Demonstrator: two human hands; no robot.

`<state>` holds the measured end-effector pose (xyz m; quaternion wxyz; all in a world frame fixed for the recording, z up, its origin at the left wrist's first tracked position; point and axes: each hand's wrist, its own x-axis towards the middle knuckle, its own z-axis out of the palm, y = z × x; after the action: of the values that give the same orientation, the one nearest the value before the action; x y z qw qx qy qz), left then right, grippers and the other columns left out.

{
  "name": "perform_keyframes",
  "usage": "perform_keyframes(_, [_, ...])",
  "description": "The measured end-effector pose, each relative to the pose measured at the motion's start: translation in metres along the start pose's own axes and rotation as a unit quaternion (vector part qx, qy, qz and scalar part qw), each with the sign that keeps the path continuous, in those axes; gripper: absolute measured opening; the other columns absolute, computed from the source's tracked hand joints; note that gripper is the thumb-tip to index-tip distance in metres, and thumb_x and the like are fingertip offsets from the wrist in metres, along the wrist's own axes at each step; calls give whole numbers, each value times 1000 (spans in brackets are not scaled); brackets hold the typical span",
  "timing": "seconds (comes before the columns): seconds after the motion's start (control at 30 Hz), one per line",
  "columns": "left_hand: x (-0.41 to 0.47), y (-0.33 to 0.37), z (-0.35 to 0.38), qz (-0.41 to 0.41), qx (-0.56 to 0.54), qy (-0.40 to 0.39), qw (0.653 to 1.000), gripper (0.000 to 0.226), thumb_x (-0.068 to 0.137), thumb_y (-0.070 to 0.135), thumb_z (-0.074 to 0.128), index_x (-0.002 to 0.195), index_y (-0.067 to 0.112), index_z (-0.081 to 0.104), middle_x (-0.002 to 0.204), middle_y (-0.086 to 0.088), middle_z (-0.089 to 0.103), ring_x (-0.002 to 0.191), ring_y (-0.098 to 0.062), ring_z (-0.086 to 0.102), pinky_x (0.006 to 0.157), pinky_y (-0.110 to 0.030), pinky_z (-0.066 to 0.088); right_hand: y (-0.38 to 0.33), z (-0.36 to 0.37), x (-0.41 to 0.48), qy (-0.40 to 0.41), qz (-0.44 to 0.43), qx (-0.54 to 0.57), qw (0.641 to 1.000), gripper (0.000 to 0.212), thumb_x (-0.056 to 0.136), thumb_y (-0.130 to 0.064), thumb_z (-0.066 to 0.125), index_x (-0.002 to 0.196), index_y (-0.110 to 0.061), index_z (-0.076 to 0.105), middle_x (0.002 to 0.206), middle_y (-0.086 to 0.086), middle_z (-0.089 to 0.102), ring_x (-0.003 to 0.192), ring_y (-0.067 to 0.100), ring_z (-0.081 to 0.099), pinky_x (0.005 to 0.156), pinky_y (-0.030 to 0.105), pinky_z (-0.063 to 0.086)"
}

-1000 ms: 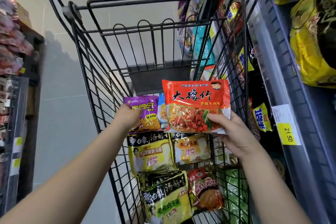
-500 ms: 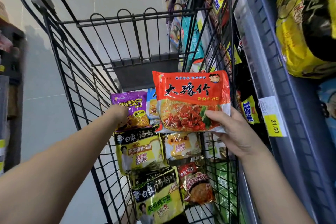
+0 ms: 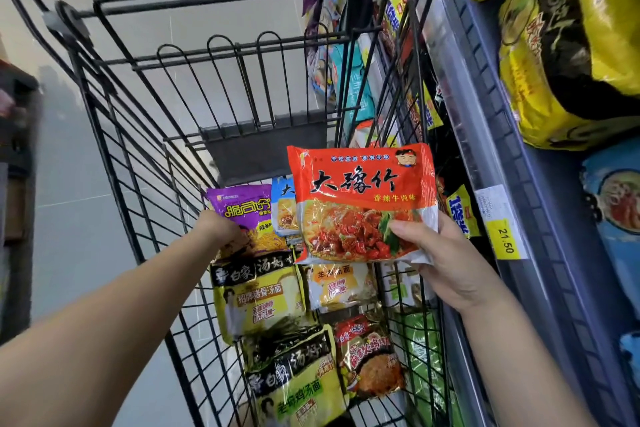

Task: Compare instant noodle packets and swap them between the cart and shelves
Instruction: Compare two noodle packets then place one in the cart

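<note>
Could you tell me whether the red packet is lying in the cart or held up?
Held up: the right hand grips the red packet by its corner, over the cart.

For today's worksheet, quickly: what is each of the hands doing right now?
Left hand: grips purple noodle packet.
Right hand: holds red spicy-beef noodle packet.

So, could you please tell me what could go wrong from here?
The right hand pinches the red packet only at its lower right corner, so it could tilt or slip. The purple packet the left hand grips lies against a blue packet, so lifting it may disturb that one.
</note>
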<state>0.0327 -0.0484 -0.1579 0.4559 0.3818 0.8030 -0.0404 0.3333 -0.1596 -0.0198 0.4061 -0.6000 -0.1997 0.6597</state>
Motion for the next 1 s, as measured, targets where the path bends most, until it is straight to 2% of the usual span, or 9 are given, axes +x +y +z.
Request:
perform_keyframes(0.13, [3, -6, 0, 15, 9, -9, 1000, 36, 79, 5, 84, 110, -2, 67, 107, -21, 69, 93, -33, 63, 84, -39, 53, 0, -4, 0, 1, -2, 2, 1000, 45, 68, -14, 86, 110, -21, 71, 102, 0, 80, 95, 14, 76, 84, 36, 54])
perform_keyframes(0.23, [4, -9, -4, 18, -10, 5, 1000, 47, 77, 6, 87, 116, 4, 61, 104, -15, 65, 102, -35, 65, 90, -41, 54, 2, -6, 1, -2, -2, 2, 1000, 55, 53, -30, 99, 104, -27, 78, 110, 3, 79, 101, 18, 76, 81, 34, 59])
perform_keyframes(0.33, [1, -8, -8, 14, -43, 10, 999, 69, 75, 7, 90, 134, 4, 55, 110, -14, 66, 106, -34, 66, 93, -42, 54, 1, -7, 0, 9, -6, 16, 1000, 44, 66, -23, 82, 109, -23, 73, 104, 1, 80, 97, 16, 76, 80, 33, 57])
perform_keyframes(0.4, [-2, -6, -11, 14, -62, 14, 998, 73, 72, 7, 91, 135, 7, 53, 110, -13, 65, 98, -30, 64, 86, -40, 54, 0, -5, -1, 8, -8, 18, 1000, 40, 71, -17, 73, 111, -22, 70, 100, -2, 81, 93, 13, 77, 75, 29, 58])
perform_keyframes(0.57, [-11, -1, -21, 18, -69, 22, 997, 65, 71, 1, 88, 123, 11, 50, 94, -7, 62, 83, -25, 61, 60, -31, 48, -1, -3, -3, 5, -5, 29, 1000, 35, 72, -16, 71, 107, -23, 68, 92, -8, 80, 82, 5, 76, 61, 17, 56])
perform_keyframes(0.67, [-15, 0, -29, 25, -63, 12, 998, 62, 69, 1, 89, 120, 8, 55, 105, -13, 68, 90, -29, 66, 68, -36, 54, -1, -3, -3, 5, -7, 35, 999, 35, 73, -16, 71, 107, -23, 69, 92, -8, 80, 82, 5, 76, 61, 17, 56])
perform_keyframes(0.77, [-22, 2, -38, 54, -60, 7, 997, 58, 72, 3, 88, 122, 6, 59, 104, -17, 71, 86, -29, 70, 64, -34, 57, -4, -3, -4, 9, -6, 38, 999, 33, 73, -16, 71, 105, -24, 71, 94, -5, 80, 83, 8, 76, 61, 20, 56])
perform_keyframes(0.9, [-43, 7, -56, 119, -87, 6, 989, 58, 79, 7, 85, 127, 7, 52, 117, -11, 65, 101, -31, 69, 86, -48, 61, -9, -2, -8, 22, -1, 22, 1000, 39, 73, -19, 73, 112, -23, 71, 104, -1, 80, 97, 17, 74, 75, 32, 55])
perform_keyframes(1.0, [-62, 4, -74, 184, -110, -24, 976, 53, 82, 12, 84, 126, 14, 53, 120, -4, 66, 101, -27, 72, 89, -48, 61, -17, 3, -14, 28, 2, 15, 999, 44, 71, -22, 75, 115, -23, 70, 107, 0, 80, 103, 22, 72, 80, 36, 54])
